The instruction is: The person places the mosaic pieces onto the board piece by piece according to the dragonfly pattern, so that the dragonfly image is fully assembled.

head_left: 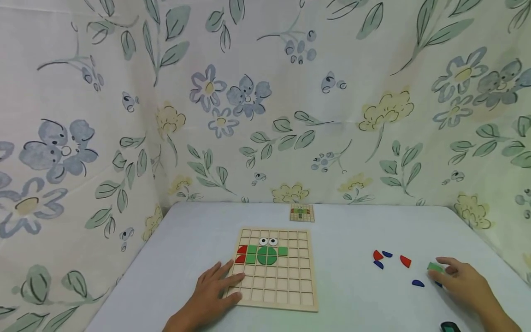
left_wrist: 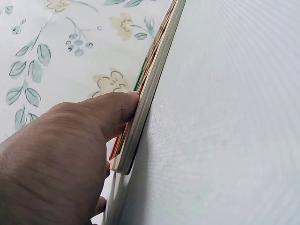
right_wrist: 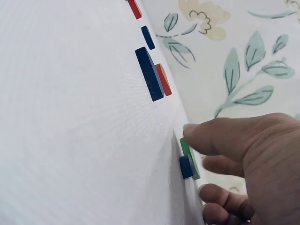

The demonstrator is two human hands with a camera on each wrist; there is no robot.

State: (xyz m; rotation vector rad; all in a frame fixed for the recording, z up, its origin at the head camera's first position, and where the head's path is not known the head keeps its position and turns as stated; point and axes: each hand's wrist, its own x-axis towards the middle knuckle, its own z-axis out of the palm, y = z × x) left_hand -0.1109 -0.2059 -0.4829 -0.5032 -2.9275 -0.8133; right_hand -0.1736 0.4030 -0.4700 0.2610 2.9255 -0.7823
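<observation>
The wooden grid board point(head_left: 274, 295) lies on the table with green, red and eye pieces set in its upper left part. My left hand point(head_left: 213, 288) rests at the board's left edge with fingers spread. Its thumb point(left_wrist: 119, 105) touches the rim. On the right, my right hand point(head_left: 466, 283) holds a green piece point(head_left: 434, 267) between thumb and finger; whether the piece is off the table is unclear. A blue piece point(right_wrist: 186, 167) stands close beside it, partly hidden by the hand in the head view.
Loose red pieces point(head_left: 405, 261) and blue pieces point(head_left: 418, 283) lie between the board and my right hand. A small patterned card point(head_left: 302, 213) lies at the table's back. A dark object point(head_left: 450, 327) is cut off at the bottom edge. Flowered cloth point(head_left: 265, 161) hangs behind the table.
</observation>
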